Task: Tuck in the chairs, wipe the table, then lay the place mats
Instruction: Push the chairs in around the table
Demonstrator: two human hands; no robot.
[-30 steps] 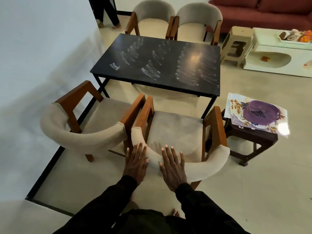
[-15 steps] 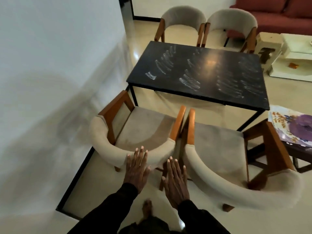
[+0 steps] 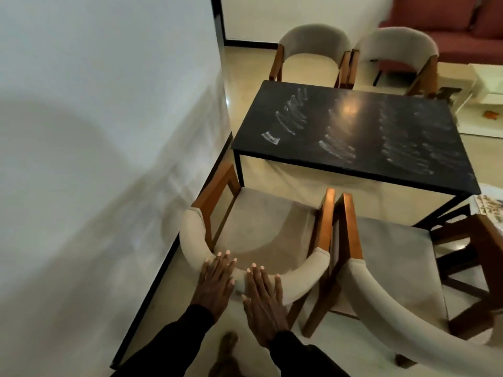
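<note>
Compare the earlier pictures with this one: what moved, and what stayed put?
Both hands left the right-hand near chair and shifted to the chair by the wall: the left hand and right hand now lie flat on its curved backrest, gripping nothing. The black table stays smeared; both near chairs remain untucked.

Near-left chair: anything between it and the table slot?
Nothing lies between the near-left chair and the table. The left hand and right hand rest flat on its backrest. One risk: its left armrest looks roughly in line with the table leg and may catch.
</note>
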